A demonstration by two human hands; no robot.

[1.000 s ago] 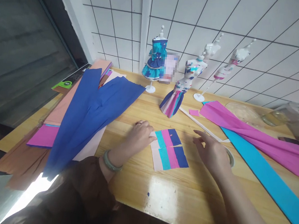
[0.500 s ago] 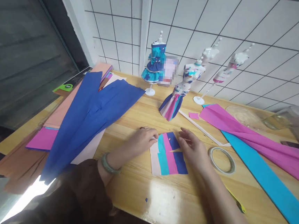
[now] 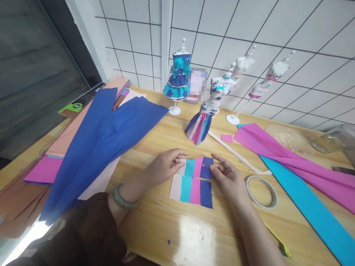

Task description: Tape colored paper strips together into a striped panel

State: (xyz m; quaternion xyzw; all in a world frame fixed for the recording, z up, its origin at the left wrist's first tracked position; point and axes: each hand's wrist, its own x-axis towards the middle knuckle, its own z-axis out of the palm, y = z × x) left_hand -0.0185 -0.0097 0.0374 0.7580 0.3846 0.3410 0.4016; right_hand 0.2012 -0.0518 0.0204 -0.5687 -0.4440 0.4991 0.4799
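Observation:
Two pieces of striped crepe paper in pale pink, turquoise, magenta and dark blue lie one behind the other on the table. My left hand (image 3: pixel 166 164) pinches the pale left edge of the far striped piece (image 3: pixel 189 167). At that piece's dark blue right end, my right hand (image 3: pixel 228 173) closes thumb and fingers on the edge. The near striped piece (image 3: pixel 190 190) rests flat, untouched, with a narrow gap between the two toward the right. Just beyond them stands a small white mannequin (image 3: pixel 220 96) wearing a striped, flared paper skirt (image 3: pixel 198 128).
Blue crepe paper (image 3: pixel 110 133) covers a stack at left. Right of my hands lie a tape roll (image 3: pixel 261 191), a yellow-handled cutter (image 3: pixel 276 240), a turquoise strip (image 3: pixel 313 215) and magenta paper (image 3: pixel 290 157). A dressed mannequin (image 3: pixel 178 77) and other forms stand along the tiled wall.
The far striped piece has straightened and now lines up with the near one; before, it sat skewed. My left hand has shifted slightly left, and my right hand has closed on the dark blue end.

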